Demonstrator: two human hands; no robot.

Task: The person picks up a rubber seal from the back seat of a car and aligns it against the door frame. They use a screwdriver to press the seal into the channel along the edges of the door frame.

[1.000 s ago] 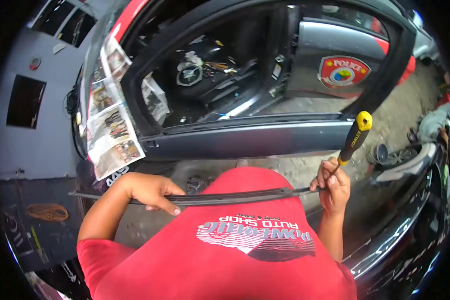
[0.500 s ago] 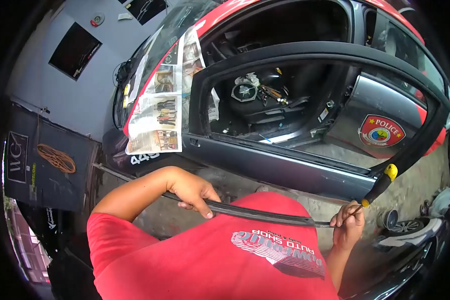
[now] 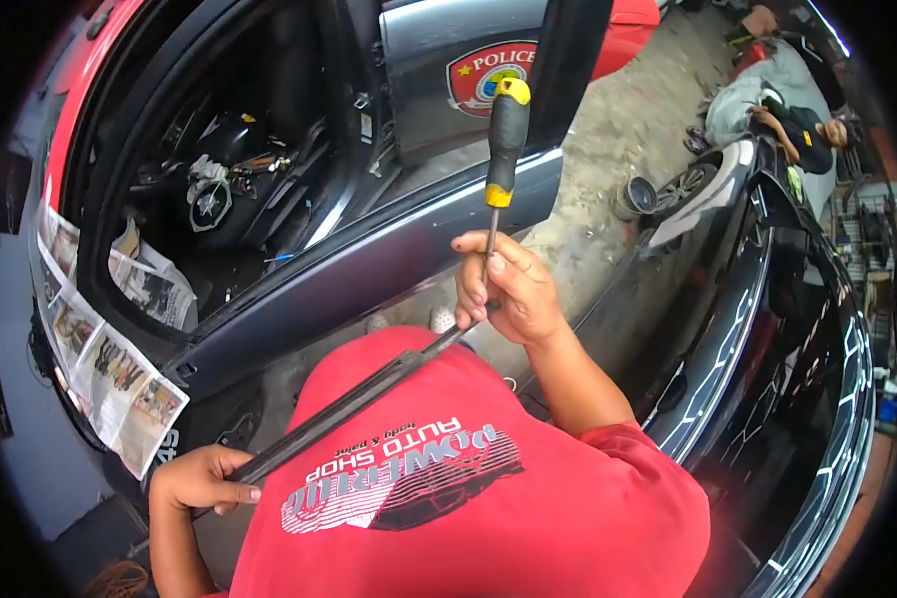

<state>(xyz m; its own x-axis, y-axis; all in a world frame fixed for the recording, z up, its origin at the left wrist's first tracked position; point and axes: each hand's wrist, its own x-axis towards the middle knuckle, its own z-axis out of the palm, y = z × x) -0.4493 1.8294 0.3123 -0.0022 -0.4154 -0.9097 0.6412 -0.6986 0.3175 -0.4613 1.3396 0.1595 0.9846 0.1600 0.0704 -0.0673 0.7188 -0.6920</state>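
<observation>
- Concrete floor (image 3: 598,159) stretched toward 1 o'clock, between a gray car door (image 3: 369,274) at 10 and a black car (image 3: 728,299) at 3.
- Across the red shirt (image 3: 568,498) ran a black strip (image 3: 344,407), long axis from 8 to 2 o'clock.
- Left hand (image 3: 204,480), fingers curled closed, gripped it toward 8.
- Right hand (image 3: 508,289), partly curled, pinched its 2 o'clock end together with the shank of a screwdriver (image 3: 508,145), handle pointing to 12, shank to 6.
- Newspaper (image 3: 115,364) hung at 9; a bucket (image 3: 638,197) stood at 2.
- Door blocked the way to the cabin.
</observation>
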